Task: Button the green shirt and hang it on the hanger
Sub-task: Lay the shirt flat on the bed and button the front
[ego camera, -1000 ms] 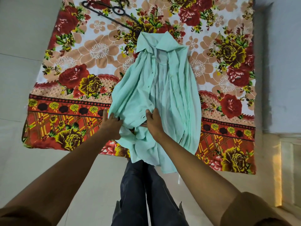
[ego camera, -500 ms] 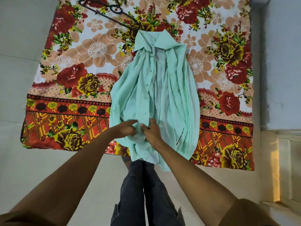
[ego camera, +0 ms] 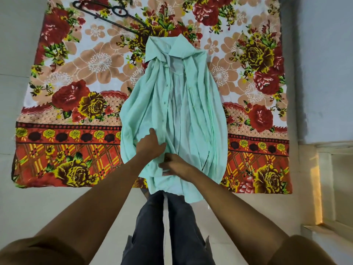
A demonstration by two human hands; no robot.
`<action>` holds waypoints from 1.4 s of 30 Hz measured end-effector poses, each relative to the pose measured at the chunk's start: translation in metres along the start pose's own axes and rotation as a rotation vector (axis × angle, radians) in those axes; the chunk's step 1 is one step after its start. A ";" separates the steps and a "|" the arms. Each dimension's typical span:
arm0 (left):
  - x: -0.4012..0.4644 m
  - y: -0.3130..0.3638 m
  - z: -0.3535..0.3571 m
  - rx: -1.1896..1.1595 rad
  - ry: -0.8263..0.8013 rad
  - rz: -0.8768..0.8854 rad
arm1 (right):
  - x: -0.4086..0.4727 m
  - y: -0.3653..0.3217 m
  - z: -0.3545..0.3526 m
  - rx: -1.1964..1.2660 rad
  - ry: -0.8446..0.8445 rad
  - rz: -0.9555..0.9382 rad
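Note:
A mint green shirt point(ego camera: 191, 115) lies face up on a floral cloth, collar away from me, front panels apart along most of their length. Its hem hangs over the cloth's near edge. My left hand point(ego camera: 150, 143) rests on the left front panel beside the button strip, fingers closed on the fabric. Just below it, my right hand point(ego camera: 172, 165) pinches the placket near the hem. A black wire hanger point(ego camera: 114, 18) lies on the cloth beyond the collar, to the upper left, apart from the shirt.
The floral cloth point(ego camera: 76, 104) covers a low bed or mattress. A grey wall point(ego camera: 324, 64) runs along the right side, with a step or ledge point(ego camera: 324, 188) below it. My dark trouser legs point(ego camera: 162, 226) stand on the pale floor at the cloth's near edge.
Both hands have come together on the lower front of the shirt; the left hand moved right from the shirt's left edge onto the button strip. The bunched lower fabric lies flatter.

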State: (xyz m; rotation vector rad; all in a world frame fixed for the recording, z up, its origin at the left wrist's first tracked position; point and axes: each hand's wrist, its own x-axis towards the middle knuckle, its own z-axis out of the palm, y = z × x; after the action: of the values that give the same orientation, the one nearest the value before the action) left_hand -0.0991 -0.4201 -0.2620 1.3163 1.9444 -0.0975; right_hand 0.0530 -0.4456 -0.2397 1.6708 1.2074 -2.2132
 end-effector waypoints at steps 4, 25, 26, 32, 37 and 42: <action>0.000 -0.003 0.006 0.051 0.053 -0.035 | 0.000 -0.002 -0.008 -0.311 -0.022 0.009; 0.148 0.150 0.018 -0.693 0.130 -0.163 | 0.101 -0.085 -0.226 -0.705 0.465 -0.285; 0.145 0.150 0.018 -0.746 0.136 -0.164 | 0.100 -0.084 -0.226 -0.711 0.452 -0.282; 0.111 0.156 0.014 -1.269 -0.080 -0.285 | 0.086 -0.090 -0.218 -0.751 0.306 -0.213; 0.109 0.161 0.036 -1.117 -0.078 -0.301 | 0.082 -0.073 -0.222 -0.595 0.485 -0.240; 0.099 0.150 0.051 -0.939 0.004 -0.273 | 0.070 -0.045 -0.215 -0.605 0.492 -0.288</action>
State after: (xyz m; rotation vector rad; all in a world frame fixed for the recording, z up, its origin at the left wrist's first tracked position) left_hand 0.0350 -0.2985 -0.3088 0.4285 1.7856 0.6141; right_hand 0.1656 -0.2513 -0.2923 1.8823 2.0821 -1.3288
